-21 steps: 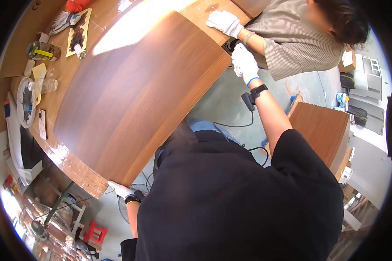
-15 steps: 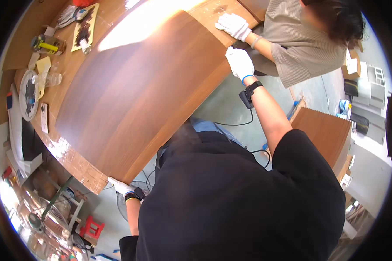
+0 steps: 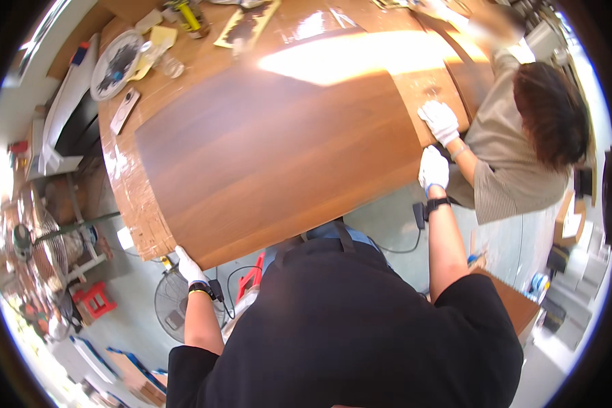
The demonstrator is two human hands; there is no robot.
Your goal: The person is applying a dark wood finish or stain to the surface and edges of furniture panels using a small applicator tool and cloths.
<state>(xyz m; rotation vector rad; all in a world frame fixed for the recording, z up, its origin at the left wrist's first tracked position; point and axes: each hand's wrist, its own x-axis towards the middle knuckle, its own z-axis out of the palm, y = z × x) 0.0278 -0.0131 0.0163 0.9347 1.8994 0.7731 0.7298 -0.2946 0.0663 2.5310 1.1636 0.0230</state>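
Note:
A large brown wood-grain board (image 3: 285, 156) lies flat on a wooden worktable (image 3: 130, 197). My left hand (image 3: 192, 266), in a white glove, grips the board's near left corner. At the near right corner, my white-gloved right hand (image 3: 434, 170) is closed on the edge; the undersides of both grips are hidden. Just beyond my right hand rests a co-worker's gloved hand (image 3: 440, 122), flat on the table beside the board's right end. That co-worker, in a striped shirt (image 3: 517, 187), stands at the right; the other arm is blurred by glare.
On the table's far left are a phone (image 3: 125, 111), an oval tray (image 3: 99, 95) with dark smears, a clear plastic cup (image 3: 172, 66) and a yellow-labelled jar (image 3: 188, 19). A floor fan (image 3: 183, 302) and a red stool (image 3: 95, 300) stand at the lower left. Cables hang near my body.
My view has turned, so the board lies more level across it. Both my hands stay at the same board corners. The co-worker's head has tipped down, and the other arm now shows.

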